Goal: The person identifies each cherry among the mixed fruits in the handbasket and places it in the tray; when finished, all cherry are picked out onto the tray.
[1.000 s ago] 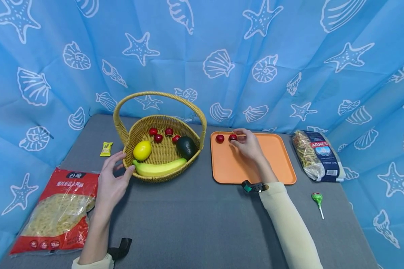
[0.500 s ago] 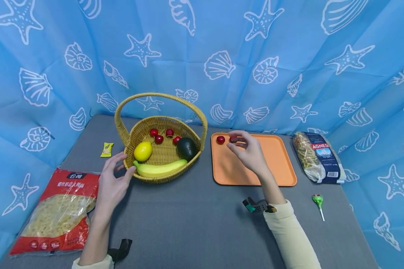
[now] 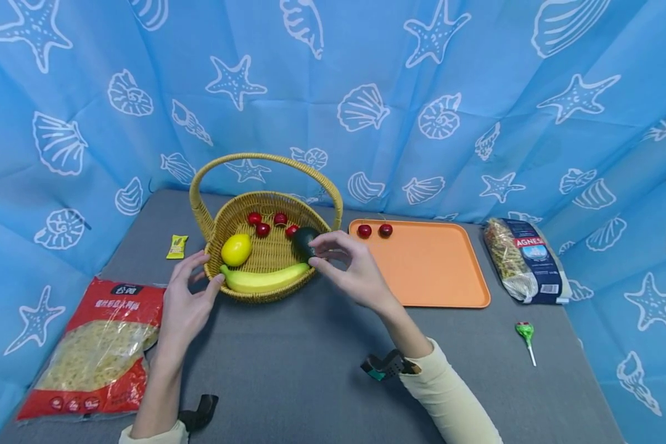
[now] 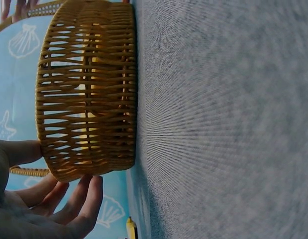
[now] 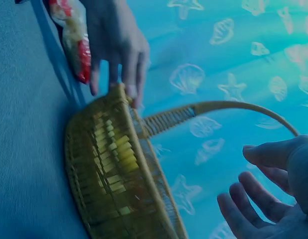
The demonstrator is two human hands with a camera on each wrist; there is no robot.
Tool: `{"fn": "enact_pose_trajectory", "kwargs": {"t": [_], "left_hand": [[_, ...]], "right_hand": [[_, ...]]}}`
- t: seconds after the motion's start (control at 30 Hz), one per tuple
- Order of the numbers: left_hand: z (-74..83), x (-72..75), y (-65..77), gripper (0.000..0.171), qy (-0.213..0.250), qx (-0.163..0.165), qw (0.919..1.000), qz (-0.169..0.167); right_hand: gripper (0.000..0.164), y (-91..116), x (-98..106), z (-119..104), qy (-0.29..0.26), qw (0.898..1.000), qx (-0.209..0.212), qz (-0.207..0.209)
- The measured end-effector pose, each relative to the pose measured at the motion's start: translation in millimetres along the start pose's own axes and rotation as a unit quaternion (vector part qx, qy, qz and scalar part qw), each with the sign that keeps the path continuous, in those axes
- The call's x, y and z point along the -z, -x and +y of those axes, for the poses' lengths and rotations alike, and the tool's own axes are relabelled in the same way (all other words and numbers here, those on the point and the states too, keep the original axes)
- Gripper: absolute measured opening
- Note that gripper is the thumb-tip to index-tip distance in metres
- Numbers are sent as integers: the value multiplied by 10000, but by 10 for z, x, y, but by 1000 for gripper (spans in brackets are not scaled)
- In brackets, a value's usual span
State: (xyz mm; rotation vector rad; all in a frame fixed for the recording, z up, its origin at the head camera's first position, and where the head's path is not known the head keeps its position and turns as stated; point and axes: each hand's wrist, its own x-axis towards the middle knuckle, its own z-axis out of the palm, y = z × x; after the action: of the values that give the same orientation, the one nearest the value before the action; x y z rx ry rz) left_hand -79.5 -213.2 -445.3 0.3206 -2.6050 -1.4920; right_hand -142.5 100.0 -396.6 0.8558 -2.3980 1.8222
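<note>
A wicker basket (image 3: pixel 263 295) with an arched handle stands at the centre left in the head view. Inside lie a banana (image 3: pixel 266 279), a lemon (image 3: pixel 236 250), an avocado (image 3: pixel 304 242) and several cherries (image 3: pixel 263 230). My left hand (image 3: pixel 187 303) holds the basket's left end, thumb at the rim and fingers against the outer weave, as the left wrist view shows. Above the basket's right side is my right hand (image 3: pixel 351 266), fingers loosely bent with nothing between them; it overlaps the avocado in the head view. Two cherries (image 3: pixel 385 230) sit on an orange tray (image 3: pixel 430 271).
A red pasta bag (image 3: pixel 97 345) lies at the left, a yellow wrapped candy (image 3: pixel 177 246) behind it. Right of the tray are another pasta bag (image 3: pixel 524 262) and a green lollipop (image 3: pixel 525 333). A blue shell-print curtain (image 3: pixel 311 80) closes off the back and sides of the grey table.
My right hand has let go of a cherry on the tray and moved left to above the basket's right side. The left hand has stayed on the basket.
</note>
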Motion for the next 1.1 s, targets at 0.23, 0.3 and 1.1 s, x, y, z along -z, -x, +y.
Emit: {"fn": "enact_pose_trajectory", "kwargs": {"t": [0.23,0.3,1.1], "left_hand": [[-19,14,0,59,-49,-31,10000,6],[-23,17,0,59,-51,-36,10000,-9],[-12,-5,0,57,-64,-37,9999,87]], "right_hand": [[32,-487,-444,112,303,9989,-242,-280],[33,-622,-547,171,534,9971,-430,-318],[44,-1125,-960,502,1225,9712,-1449,-1443]]}}
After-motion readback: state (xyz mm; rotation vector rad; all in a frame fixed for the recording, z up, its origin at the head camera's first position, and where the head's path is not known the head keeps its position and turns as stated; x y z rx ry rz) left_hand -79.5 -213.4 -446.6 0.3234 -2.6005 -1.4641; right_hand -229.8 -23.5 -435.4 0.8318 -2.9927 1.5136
